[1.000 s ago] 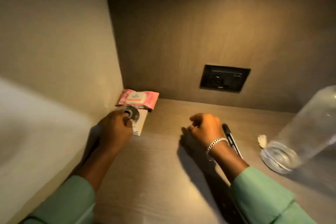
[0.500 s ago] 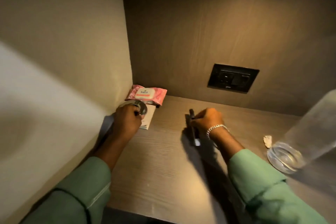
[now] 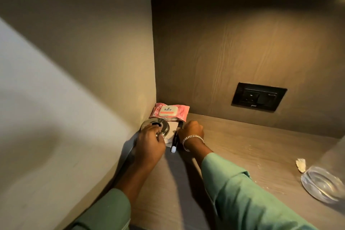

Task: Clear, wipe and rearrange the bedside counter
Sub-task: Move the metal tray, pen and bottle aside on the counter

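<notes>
In the back left corner of the wooden counter (image 3: 233, 142) lies a pink wet-wipes pack (image 3: 170, 111). In front of it a white booklet (image 3: 172, 130) lies flat with a round shiny metal object (image 3: 155, 128) on top. My left hand (image 3: 150, 144) grips that metal object from the near side. My right hand (image 3: 192, 130) is closed on a black marker with a white end (image 3: 175, 141), which lies along the booklet's right edge, white end toward me.
A clear plastic bottle (image 3: 324, 183) lies tilted at the right edge, a small crumpled white scrap (image 3: 301, 162) beside it. A black socket plate (image 3: 258, 96) sits on the back wall. The left wall closes off the corner.
My right hand picked up the marker from the middle of the counter and carried it left to the booklet. My left hand stayed on the metal object.
</notes>
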`<state>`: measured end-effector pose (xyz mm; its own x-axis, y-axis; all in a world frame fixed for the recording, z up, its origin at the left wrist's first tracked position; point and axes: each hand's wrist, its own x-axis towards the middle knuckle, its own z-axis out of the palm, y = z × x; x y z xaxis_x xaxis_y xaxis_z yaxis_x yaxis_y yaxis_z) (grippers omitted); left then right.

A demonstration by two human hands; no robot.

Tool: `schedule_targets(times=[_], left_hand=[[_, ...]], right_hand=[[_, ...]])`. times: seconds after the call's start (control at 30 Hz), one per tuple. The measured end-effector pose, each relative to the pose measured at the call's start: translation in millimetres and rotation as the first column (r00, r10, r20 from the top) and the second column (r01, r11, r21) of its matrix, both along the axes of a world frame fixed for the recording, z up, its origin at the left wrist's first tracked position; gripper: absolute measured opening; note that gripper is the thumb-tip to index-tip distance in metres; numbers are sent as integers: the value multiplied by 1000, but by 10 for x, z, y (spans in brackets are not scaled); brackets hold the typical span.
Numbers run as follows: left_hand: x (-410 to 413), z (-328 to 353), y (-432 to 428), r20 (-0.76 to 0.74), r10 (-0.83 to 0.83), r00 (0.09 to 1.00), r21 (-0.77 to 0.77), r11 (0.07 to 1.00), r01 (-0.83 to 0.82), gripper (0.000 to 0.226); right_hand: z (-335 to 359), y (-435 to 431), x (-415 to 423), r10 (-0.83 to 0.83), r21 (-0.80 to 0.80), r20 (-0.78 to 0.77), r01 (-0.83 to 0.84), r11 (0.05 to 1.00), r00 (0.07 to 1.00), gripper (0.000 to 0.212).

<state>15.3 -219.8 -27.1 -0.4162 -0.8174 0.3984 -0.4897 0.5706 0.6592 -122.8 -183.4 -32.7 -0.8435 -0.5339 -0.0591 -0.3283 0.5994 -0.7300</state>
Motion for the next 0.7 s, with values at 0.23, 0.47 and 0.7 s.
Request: schedule_targets(times=[0.23, 0.47, 0.7], left_hand=[[-694, 217, 663, -245, -280, 928, 153, 934, 322, 23], [-1703, 293, 1976, -385, -678, 626, 286, 558, 779, 28], [-1993, 83, 2508, -474, -743, 472, 489, 223, 843, 60]], right_hand=[[6, 1582, 100, -56, -266, -80, 32, 963, 995, 7], [-142, 3404, -171, -493, -354, -411, 364, 862, 767, 27], [-146, 3791, -809, -449, -385, -77, 389, 837, 890, 86]])
